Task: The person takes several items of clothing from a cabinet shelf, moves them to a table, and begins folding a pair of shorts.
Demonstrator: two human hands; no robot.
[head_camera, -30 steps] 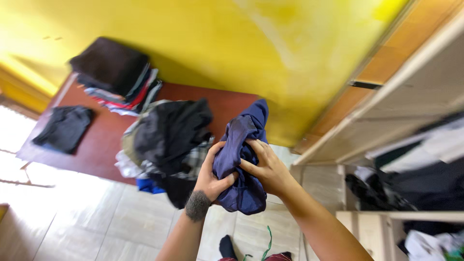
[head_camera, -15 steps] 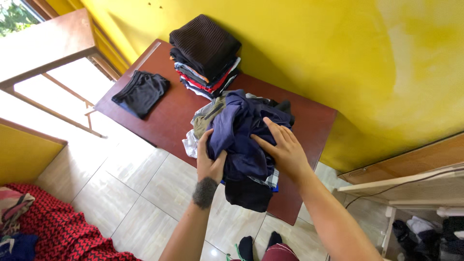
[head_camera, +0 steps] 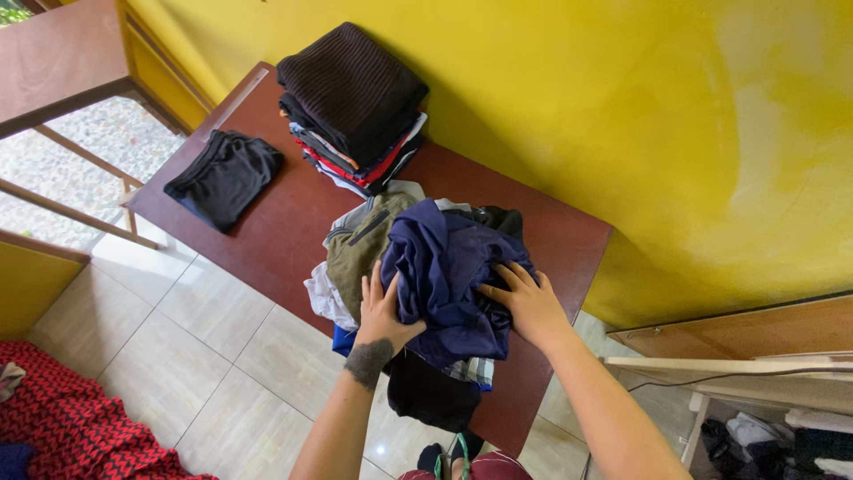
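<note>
A crumpled dark blue garment (head_camera: 449,276) lies on top of a loose heap of clothes (head_camera: 364,244) on a dark red-brown table (head_camera: 284,222). My left hand (head_camera: 380,311) rests flat against the garment's left side, fingers spread. On the garment's right side lies my right hand (head_camera: 529,302), its fingers also spread over the cloth. Neither hand is closed around the fabric.
A neat stack of folded clothes (head_camera: 355,107) topped by a dark ribbed piece stands at the table's far end against the yellow wall (head_camera: 622,116). A folded black garment (head_camera: 227,178) lies at the table's left. A red patterned cloth (head_camera: 71,427) is on the tiled floor.
The blue garment, held up in both hands a second ago, has come down onto the heap on the table. My grip has loosened into flat, spread hands. The view has turned from the shelves towards the table.
</note>
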